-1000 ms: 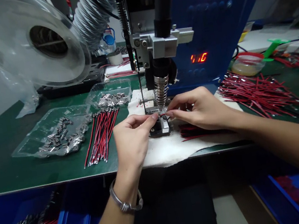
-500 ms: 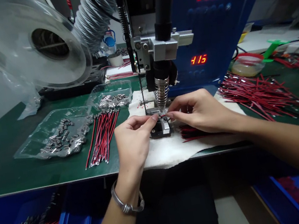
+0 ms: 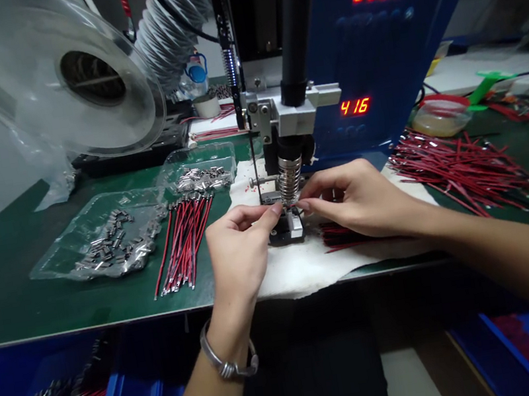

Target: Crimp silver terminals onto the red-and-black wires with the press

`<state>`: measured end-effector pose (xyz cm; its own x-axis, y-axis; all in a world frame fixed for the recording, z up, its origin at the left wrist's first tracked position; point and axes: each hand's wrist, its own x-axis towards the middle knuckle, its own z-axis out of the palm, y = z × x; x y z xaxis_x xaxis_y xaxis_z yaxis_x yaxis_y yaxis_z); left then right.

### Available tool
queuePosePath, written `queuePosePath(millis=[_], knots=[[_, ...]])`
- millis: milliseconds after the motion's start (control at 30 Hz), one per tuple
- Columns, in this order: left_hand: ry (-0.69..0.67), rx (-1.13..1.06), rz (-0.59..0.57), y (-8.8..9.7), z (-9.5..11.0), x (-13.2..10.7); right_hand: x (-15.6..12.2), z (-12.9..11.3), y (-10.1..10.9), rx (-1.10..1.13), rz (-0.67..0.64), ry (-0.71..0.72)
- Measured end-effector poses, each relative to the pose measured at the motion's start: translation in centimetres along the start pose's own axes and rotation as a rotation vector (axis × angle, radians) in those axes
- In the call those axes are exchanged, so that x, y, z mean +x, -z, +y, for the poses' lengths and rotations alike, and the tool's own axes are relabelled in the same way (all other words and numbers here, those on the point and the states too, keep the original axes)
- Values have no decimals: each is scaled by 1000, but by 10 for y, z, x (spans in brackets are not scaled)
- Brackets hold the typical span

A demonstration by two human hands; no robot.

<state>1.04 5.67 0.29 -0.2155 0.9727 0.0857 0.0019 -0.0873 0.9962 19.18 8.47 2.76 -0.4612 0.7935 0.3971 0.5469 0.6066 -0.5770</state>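
My left hand (image 3: 239,245) is closed in a pinch at the left side of a small black-and-silver fixture (image 3: 294,225); what its fingertips hold is too small to make out. From the right, my right hand (image 3: 358,200) pinches the end of a thin red-and-black wire (image 3: 301,208) at the same fixture. Between the two sets of fingertips, the spring-wrapped tip of a soldering head (image 3: 290,180) reaches down onto the fixture. Under my right hand lies a bundle of red-and-black wires (image 3: 338,236) on a white cloth (image 3: 290,277).
Left of the cloth lie more red-and-black wires (image 3: 184,244) and clear trays (image 3: 56,258) with small metal connectors (image 3: 110,239). A wire pile (image 3: 461,170) is at right. Behind stands the blue machine (image 3: 372,54) with red digits; a clear reel (image 3: 45,79) hangs at upper left.
The soldering head has come down between my fingertips. The lower display went from 415 to 416. My hands stay at the fixture; the view has shifted slightly.
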Motion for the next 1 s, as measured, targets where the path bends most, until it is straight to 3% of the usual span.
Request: queuePosePath(millis=[1000], knots=[[-6,2,-1,0,-1,-2,0,1,-1,4,2,-1]])
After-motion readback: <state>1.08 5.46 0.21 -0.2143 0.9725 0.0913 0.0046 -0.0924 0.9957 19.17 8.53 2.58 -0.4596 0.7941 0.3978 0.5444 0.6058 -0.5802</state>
